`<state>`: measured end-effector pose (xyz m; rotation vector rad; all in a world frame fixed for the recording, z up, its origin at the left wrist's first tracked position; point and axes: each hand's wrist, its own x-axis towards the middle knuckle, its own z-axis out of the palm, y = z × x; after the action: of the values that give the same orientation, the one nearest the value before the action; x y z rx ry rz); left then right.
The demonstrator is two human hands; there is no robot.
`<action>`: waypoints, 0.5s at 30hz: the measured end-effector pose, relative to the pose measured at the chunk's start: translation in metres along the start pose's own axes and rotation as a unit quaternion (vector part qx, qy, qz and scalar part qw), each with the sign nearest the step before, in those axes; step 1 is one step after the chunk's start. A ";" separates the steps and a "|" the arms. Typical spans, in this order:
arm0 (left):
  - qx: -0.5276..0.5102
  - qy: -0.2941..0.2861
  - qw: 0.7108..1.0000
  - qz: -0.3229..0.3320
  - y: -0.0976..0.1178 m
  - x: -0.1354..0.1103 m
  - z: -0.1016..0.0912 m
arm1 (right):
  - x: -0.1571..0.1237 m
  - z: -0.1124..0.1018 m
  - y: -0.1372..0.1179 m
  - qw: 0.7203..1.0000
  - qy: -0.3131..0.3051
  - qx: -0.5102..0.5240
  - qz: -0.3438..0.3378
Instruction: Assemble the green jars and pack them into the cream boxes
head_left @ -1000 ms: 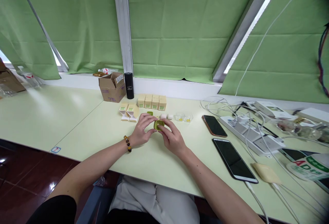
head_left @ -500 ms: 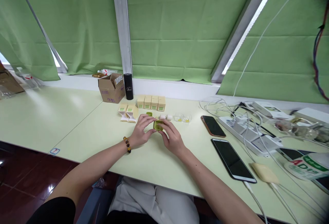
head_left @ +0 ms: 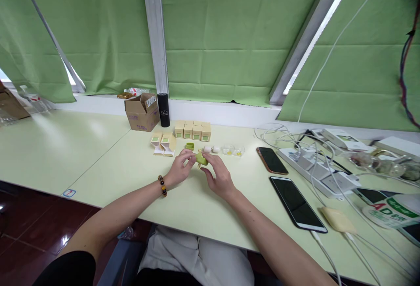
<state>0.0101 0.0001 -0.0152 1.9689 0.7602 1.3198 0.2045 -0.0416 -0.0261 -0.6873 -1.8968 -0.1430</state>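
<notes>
A small olive-green case (head_left: pixel 201 159) is between my two hands, above the table. My left hand (head_left: pixel 180 170) pinches its left edge with closed fingers. My right hand (head_left: pixel 220 175) has its fingers on the case's right side, the thumb lower down. Thin yellowish strands show beside the case, too small to make out. Just behind lies another green piece like a shallow tray (head_left: pixel 190 146). Two small whitish pieces (head_left: pixel 211 149) and two clear plastic cups (head_left: pixel 233 150) with yellow bits sit to its right.
Several small cream boxes (head_left: pixel 193 131) stand in a row, with two opened cartons (head_left: pixel 163 144) to their left. Farther back are a cardboard box (head_left: pixel 142 113) and a black cylinder (head_left: pixel 164 111). Two phones (head_left: pixel 298 204), a power strip (head_left: pixel 318 173) and tangled cables occupy the right.
The green case has turned in my hands: its hollow inside faced me before, and now a smooth outer face shows. My left fingers have drawn together at its edge.
</notes>
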 end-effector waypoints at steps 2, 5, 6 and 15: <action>-0.004 -0.018 1.000 -0.004 0.002 -0.001 0.000 | -0.001 0.001 0.000 1.000 -0.001 -0.005 0.001; 0.015 -0.028 0.999 -0.005 0.004 -0.002 -0.002 | -0.003 0.004 0.000 0.999 0.013 0.007 0.046; 0.032 -0.019 0.999 0.001 0.005 -0.002 -0.003 | -0.004 0.005 0.000 0.997 0.019 0.015 0.073; 0.269 -0.055 0.940 0.203 0.019 -0.002 -0.013 | -0.008 0.010 0.006 0.982 0.014 0.059 0.182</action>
<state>-0.0004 -0.0111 0.0023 2.7297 0.7394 1.3029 0.2014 -0.0359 -0.0383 -0.9305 -1.7059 0.1892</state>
